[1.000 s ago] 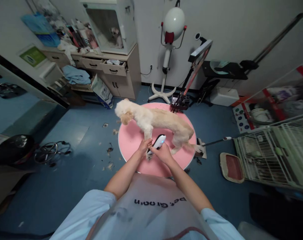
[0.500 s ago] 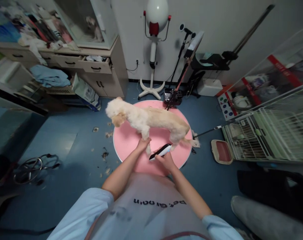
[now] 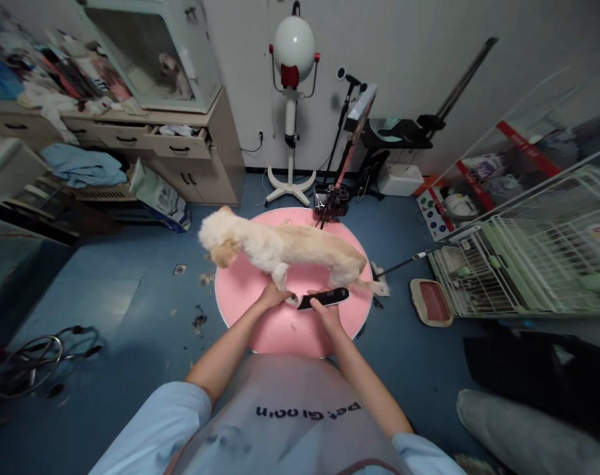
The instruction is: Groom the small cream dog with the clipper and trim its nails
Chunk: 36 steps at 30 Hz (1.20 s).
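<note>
A small cream dog (image 3: 284, 247) stands on a round pink grooming table (image 3: 260, 323), head to the left. My left hand (image 3: 270, 296) is closed round the dog's near front leg, just above the paw. My right hand (image 3: 326, 313) grips a dark hair clipper (image 3: 324, 298) that lies almost level, its tip pointing left at the held paw. Both forearms reach out over a grey apron.
Fur clippings (image 3: 199, 321) lie on the blue floor left of the table. A stand dryer (image 3: 290, 99) and a cabinet with open drawers (image 3: 181, 148) stand behind. A wire cage (image 3: 532, 264) and a tray (image 3: 431, 301) are at the right. Tubing (image 3: 27, 356) lies at the left.
The clipper has swung from upright to nearly level and lower beside the paw. My left hand keeps hold of the front leg. The view has shifted rightwards.
</note>
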### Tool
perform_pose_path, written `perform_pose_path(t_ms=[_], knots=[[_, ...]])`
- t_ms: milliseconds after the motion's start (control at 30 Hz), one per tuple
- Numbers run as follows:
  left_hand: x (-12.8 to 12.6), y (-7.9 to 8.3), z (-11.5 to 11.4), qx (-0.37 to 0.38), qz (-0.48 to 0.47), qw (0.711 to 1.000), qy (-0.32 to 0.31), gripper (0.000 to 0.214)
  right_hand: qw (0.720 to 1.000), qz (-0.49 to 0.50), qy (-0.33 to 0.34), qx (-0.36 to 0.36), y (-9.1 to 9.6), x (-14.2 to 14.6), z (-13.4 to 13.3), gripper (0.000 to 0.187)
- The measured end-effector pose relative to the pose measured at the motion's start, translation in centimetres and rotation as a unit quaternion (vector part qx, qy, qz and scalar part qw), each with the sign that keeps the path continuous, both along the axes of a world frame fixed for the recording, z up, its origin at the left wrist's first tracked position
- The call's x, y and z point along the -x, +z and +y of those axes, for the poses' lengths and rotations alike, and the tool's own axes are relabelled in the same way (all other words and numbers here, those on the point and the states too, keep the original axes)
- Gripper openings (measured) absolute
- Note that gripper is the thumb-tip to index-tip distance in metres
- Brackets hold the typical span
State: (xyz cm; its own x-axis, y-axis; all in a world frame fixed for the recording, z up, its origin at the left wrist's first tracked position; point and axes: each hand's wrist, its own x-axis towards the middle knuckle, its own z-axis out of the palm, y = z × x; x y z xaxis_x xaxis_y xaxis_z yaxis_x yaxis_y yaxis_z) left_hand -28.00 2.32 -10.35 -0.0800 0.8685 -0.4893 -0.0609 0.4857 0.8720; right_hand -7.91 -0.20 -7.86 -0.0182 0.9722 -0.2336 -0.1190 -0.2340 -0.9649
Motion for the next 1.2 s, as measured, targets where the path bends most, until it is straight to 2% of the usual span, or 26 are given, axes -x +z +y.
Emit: perform_pose_path(t_ms=[100,267,433,567,700,900,1000,1067,1133,1200], knots=[[-0.1,-0.3,-0.3,-0.035,0.031,0.997,-0.056,0.022,1.000,-0.007,0.007,-0.012,0.2,0.4,0.7,0.040],[0.4,0.0,-0.7,-0.064,0.017,0.994,-0.085,0.016,0.999,-0.007,0.033,-0.014,0.5,-0.3,0.9,0.036],[1.3,1.3,-1.0,-0.092,-0.043,0.986,-0.135,0.017,0.991,-0.017,0.127,-0.049,1.5,-0.9,1.6,0.030],[2.0,2.1,-1.0,-0.109,-0.063,0.977,-0.173,0.016,0.987,-0.003,0.156,-0.043,2.5,-0.6,2.4,0.030],[2.7,2.4,-0.9,-0.120,-0.064,0.968,-0.213,0.014,0.975,-0.003,0.221,-0.029,3.6,0.1,3.0,0.032],[3.6,1.8,-0.6,-0.116,-0.069,0.960,-0.246,0.012,0.973,0.000,0.228,-0.031,4.2,1.1,3.2,0.034],[4.0,1.1,-0.3,-0.110,-0.065,0.960,-0.248,0.013,0.983,-0.017,0.183,-0.028,3.9,1.6,2.7,0.033],[4.2,0.5,-0.2,-0.094,-0.067,0.966,-0.230,0.020,0.987,-0.038,0.153,-0.030,3.4,2.0,2.3,0.033],[4.3,0.0,0.0,-0.059,-0.075,0.975,-0.201,0.035,0.988,-0.069,0.138,-0.032,2.9,2.2,1.6,0.033],[4.5,-0.2,0.3,-0.023,-0.088,0.978,-0.188,0.049,0.991,-0.093,0.093,-0.029,2.4,2.5,0.6,0.030]])
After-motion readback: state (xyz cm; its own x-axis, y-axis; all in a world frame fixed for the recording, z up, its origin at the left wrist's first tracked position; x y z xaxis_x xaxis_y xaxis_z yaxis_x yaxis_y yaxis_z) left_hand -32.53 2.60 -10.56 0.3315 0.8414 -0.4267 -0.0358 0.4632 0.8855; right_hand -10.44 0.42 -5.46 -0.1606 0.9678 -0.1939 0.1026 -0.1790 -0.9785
